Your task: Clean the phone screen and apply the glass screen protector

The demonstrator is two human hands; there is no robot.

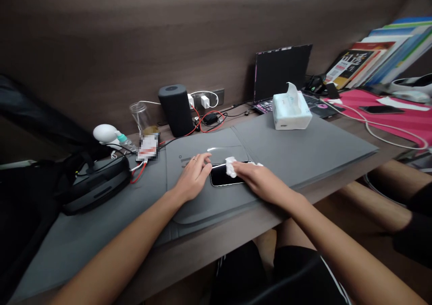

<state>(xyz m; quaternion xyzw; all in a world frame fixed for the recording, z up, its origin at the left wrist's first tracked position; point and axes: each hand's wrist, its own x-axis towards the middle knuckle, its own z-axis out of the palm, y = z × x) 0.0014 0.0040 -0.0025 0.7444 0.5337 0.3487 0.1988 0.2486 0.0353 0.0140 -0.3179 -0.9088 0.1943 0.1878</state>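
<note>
A dark wood-grain wall backs the brown counter, dimly lit; a wall socket sits low.

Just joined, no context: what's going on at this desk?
One person, bare hands. The left hand rests flat at the left end of a black phone lying screen-up on the grey desk mat. The right hand presses a crumpled white wipe onto the phone's screen. A tissue box stands farther back on the mat, untouched.
</note>
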